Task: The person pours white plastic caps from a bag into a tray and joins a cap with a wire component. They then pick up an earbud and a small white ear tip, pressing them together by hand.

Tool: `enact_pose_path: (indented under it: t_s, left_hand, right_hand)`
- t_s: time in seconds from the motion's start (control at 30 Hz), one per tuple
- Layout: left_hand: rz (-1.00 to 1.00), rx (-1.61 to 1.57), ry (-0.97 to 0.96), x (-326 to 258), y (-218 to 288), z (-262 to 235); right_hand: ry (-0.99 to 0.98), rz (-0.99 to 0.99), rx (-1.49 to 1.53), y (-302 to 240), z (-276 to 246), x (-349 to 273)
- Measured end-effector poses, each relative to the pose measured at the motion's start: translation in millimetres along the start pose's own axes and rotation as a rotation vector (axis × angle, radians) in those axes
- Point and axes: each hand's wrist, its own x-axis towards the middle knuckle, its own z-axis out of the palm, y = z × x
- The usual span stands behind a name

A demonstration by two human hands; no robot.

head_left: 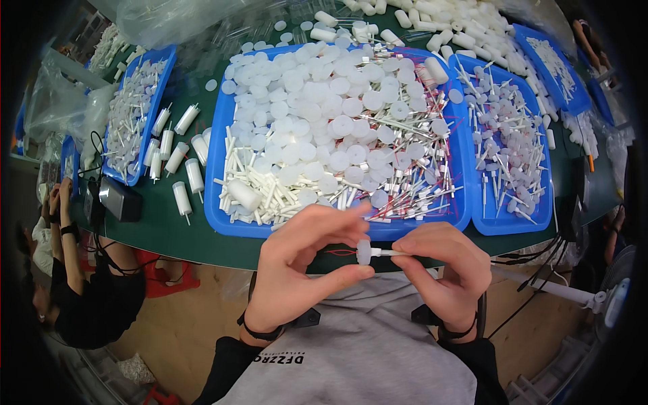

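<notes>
Just in front of the big blue tray, my right hand (pixel 442 263) pinches a thin metal rod (pixel 383 253) with a white sleeve between thumb and fingertips. A translucent white disc (pixel 364 252) sits on the rod's left end. Thin red wires (pixel 341 252) trail from the disc toward my left palm. My left hand (pixel 304 253) curves around the disc and wires, its thumb close to the disc's lower edge and its fingers raised apart above. The left index finger is smeared by motion. Whether the left thumb touches the disc, I cannot tell.
The large blue tray (pixel 214 214) holds piled discs, white tubes and wired rods. Blue trays at the left (pixel 169 64) and right (pixel 499 227) hold rods with discs. Several white cylinders (pixel 194 175) lie on the green table (pixel 202 246). Another person's hand (pixel 65 192) shows at far left.
</notes>
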Motion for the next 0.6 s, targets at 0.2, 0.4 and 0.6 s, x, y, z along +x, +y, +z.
enact_pose_path:
  t_s: [0.2,0.4,0.6]
  left_hand:
    - [0.123,0.128,0.097,-8.0,10.6,-15.3]
    - [0.154,0.339,0.441,-10.3,18.6,-22.1]
    - [0.407,0.360,0.222,-27.6,27.1,-28.5]
  right_hand:
    - [0.554,0.073,-0.469,19.3,-39.8,-7.7]
    - [0.486,0.137,-0.941,17.5,-60.8,-1.4]
    - [0.235,0.043,-0.694,4.0,-28.9,7.3]
